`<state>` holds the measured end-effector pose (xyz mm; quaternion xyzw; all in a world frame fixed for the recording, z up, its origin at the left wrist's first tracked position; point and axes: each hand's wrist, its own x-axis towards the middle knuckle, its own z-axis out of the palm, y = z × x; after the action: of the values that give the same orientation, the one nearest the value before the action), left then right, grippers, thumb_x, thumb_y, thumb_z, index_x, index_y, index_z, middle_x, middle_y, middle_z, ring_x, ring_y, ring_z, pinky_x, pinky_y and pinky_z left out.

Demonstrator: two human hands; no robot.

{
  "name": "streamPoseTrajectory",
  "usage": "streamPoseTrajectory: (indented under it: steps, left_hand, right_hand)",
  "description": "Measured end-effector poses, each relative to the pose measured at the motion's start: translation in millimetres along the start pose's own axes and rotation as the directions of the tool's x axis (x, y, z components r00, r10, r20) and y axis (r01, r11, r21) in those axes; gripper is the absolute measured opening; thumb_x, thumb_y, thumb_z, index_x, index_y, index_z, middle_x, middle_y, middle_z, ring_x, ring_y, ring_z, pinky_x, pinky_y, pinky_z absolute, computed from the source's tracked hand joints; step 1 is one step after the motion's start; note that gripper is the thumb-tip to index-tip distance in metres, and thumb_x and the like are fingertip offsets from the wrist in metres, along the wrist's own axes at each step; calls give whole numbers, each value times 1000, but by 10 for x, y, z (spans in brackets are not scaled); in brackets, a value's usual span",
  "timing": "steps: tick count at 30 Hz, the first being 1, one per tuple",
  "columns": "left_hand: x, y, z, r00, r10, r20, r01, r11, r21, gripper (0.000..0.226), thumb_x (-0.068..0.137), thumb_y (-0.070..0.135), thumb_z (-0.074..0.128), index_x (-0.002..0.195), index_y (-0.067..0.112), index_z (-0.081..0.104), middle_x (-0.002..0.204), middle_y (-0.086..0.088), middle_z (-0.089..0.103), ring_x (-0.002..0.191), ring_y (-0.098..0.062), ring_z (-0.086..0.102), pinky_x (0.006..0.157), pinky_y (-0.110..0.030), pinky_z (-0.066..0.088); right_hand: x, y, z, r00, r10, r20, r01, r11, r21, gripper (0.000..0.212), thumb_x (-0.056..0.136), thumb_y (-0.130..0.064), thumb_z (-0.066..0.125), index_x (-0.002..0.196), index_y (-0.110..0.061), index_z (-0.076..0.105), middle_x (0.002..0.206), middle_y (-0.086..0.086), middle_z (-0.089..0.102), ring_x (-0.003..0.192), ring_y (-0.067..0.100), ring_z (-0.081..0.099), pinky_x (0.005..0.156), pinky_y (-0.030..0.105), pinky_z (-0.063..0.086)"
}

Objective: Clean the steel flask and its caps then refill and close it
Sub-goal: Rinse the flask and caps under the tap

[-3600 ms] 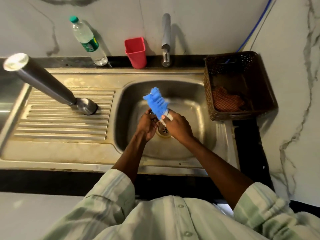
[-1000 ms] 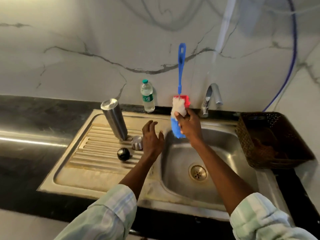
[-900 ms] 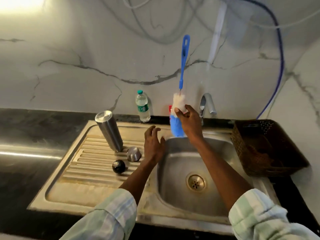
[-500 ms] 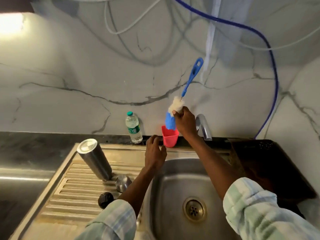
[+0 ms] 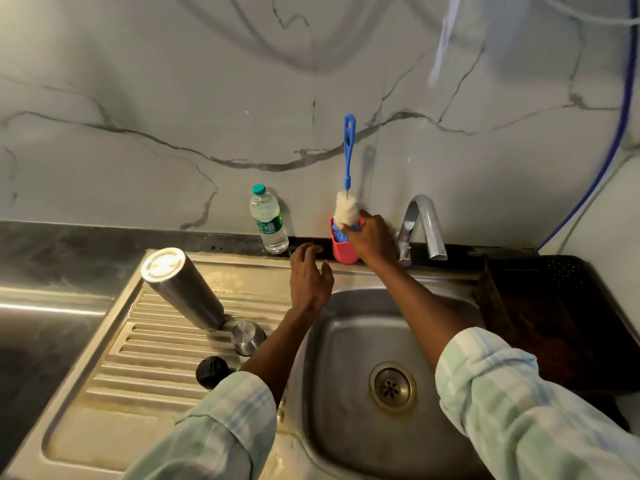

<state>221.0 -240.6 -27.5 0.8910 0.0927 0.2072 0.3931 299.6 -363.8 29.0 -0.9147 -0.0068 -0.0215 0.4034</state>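
Note:
The steel flask (image 5: pixel 183 289) stands upside down on the ribbed drainboard (image 5: pixel 145 358). Beside it lie a steel cap (image 5: pixel 248 337) and a black inner cap (image 5: pixel 212 371). My right hand (image 5: pixel 372 239) pinches the bristle head of a blue-handled bottle brush (image 5: pixel 348 188), whose head sits in the red cup (image 5: pixel 344 249) at the back ledge, handle pointing up. My left hand (image 5: pixel 310 277) hovers with relaxed fingers above the rim between drainboard and sink basin (image 5: pixel 346 358), holding nothing.
A plastic water bottle (image 5: pixel 268 220) stands on the ledge left of the red cup. The tap (image 5: pixel 424 225) rises behind the basin, right of my right hand. A dark brown basket (image 5: pixel 561 320) sits at the right. A black counter runs along the left.
My right hand carried the brush from above the basin back to the red cup and lowered its head into it. My left hand moved back along with it, still holding nothing.

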Motion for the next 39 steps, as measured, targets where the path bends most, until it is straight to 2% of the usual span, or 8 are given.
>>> streamPoseTrajectory:
  steps: [7, 11, 16, 21, 26, 32, 37, 39]
  left_hand:
    - [-227, 10, -331, 990, -50, -128, 39, 995, -86, 36, 88, 7, 64, 123, 4, 59, 124, -14, 55, 116, -31, 53, 100, -41, 47]
    - [-499, -107, -676, 938, -109, -329, 76, 991, -112, 26, 87, 7, 63, 113, 6, 58, 106, -10, 54, 102, -24, 51, 90, -35, 46]
    - [-743, -359, -1131, 810, -209, -548, 148, 977, -155, 23, 84, 10, 69, 101, 3, 56, 99, -12, 54, 94, -23, 50, 86, -34, 43]
    - [-817, -737, -1534, 738, -398, -545, 347, 916, -200, 69, 73, 33, 84, 124, 4, 49, 123, -16, 49, 117, -29, 45, 101, -50, 40]
    - [-632, -986, -1798, 809, -482, -336, 446, 876, -182, 117, 64, 49, 88, 153, 10, 23, 156, -15, 32, 145, -31, 25, 118, -48, 19]
    - [-400, -1082, -1882, 876, -440, -197, 378, 881, -285, 70, 69, 29, 87, 126, 14, 49, 122, -9, 64, 109, -26, 62, 87, -32, 46]
    - [-407, -889, -1869, 838, -404, -367, 314, 907, -282, 59, 68, 28, 86, 116, 15, 56, 110, -4, 67, 96, -21, 62, 85, -37, 53]
    - [-414, -721, -1850, 824, -361, -436, 222, 915, -337, 59, 67, 28, 86, 116, 16, 56, 110, -1, 64, 96, -17, 59, 84, -28, 50]
  right_hand:
    - [-422, -141, -85, 996, 42, -78, -42, 999, 1, 84, 83, -48, 72, 148, -14, 31, 142, 14, 43, 124, 32, 49, 83, 32, 41]
    - [-808, -278, 131, 988, 4, -156, 9, 997, 81, 68, 86, -36, 71, 143, -15, 39, 133, 13, 50, 116, 31, 55, 82, 34, 46]
    - [-1279, -545, 609, 998, -69, -7, 69, 993, 95, 39, 87, -16, 63, 125, -11, 58, 116, 15, 58, 103, 33, 59, 83, 36, 46]
    - [-1595, -731, 978, 993, -82, 86, 73, 992, 108, 31, 86, -11, 61, 117, -12, 63, 119, 12, 62, 105, 30, 59, 83, 32, 45]
    - [-1691, -768, 1196, 990, -66, 124, 52, 993, 109, 18, 87, -13, 64, 105, -11, 66, 114, 9, 65, 103, 29, 61, 76, 26, 40]
    - [-1717, -695, 1139, 996, -28, 79, 19, 993, 116, 13, 85, -11, 63, 97, -10, 68, 106, 10, 68, 98, 29, 61, 73, 24, 37]
    - [-1685, -581, 960, 999, 6, 37, -12, 982, 186, 11, 83, -7, 60, 90, -12, 67, 96, 9, 69, 91, 28, 62, 73, 26, 41]
    - [-1676, -536, 872, 1000, -1, 11, -2, 975, 220, 16, 83, -5, 57, 94, -9, 69, 96, 9, 70, 90, 26, 62, 73, 25, 40]
